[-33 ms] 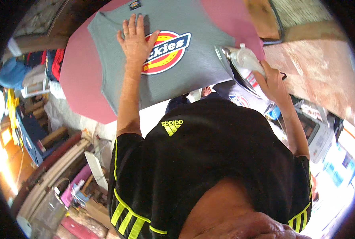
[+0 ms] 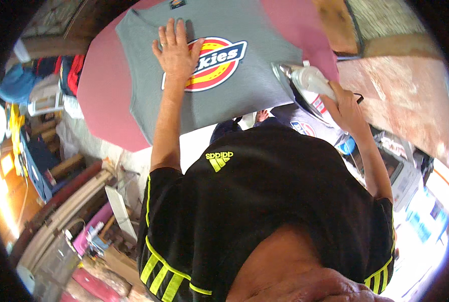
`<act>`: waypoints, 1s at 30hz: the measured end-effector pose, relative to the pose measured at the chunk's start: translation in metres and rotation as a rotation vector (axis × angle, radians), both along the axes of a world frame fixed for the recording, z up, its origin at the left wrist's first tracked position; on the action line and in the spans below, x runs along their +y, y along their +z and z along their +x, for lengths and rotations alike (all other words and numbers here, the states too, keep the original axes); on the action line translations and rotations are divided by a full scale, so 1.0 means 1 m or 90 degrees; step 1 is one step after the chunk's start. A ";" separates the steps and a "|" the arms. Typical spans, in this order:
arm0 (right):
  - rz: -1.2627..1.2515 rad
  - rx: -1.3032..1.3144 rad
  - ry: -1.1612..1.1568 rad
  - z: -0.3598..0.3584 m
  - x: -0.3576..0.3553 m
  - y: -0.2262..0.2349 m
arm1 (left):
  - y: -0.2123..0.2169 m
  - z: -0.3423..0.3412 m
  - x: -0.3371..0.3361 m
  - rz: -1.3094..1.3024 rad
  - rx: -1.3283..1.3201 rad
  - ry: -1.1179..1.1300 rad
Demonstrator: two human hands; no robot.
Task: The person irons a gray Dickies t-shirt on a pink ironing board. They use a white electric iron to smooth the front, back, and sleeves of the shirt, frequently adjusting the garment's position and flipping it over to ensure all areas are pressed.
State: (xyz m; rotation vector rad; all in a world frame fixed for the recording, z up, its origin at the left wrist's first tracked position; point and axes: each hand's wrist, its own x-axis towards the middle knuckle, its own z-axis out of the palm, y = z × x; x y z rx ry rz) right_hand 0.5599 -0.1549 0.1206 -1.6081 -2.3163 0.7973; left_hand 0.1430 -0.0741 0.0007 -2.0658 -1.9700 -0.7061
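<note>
head camera: on the person's head, left of two | looks down | very near: black shirt (image 2: pixel 264 191) | farther: left hand (image 2: pixel 178 56), right hand (image 2: pixel 344 106), pink board (image 2: pixel 103 95) | wide round view, edges bend

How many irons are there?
1. The white iron is in the right hand, at the right side of the grey shirt on the pink board. More could be hidden in the clutter around.

Cluttered room. Strong white glare (image 2: pixel 0 199) at left edge, more light washing out lower right. Long wooden planks (image 2: pixel 69 215) lower left, near blue panel (image 2: pixel 36 173). Pinkish mottled flat area (image 2: pixel 395 95) right.
</note>
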 end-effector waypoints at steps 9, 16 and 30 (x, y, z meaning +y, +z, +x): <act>-0.096 0.005 0.360 -0.090 0.003 -0.008 | -0.003 -0.033 -0.149 -0.150 -0.067 0.283; -0.132 0.043 0.460 -0.196 -0.026 -0.022 | -0.003 -0.112 -0.179 -0.133 -0.044 0.179; -0.141 0.079 0.466 -0.318 -0.057 -0.005 | 0.008 -0.173 -0.192 -0.119 -0.194 0.053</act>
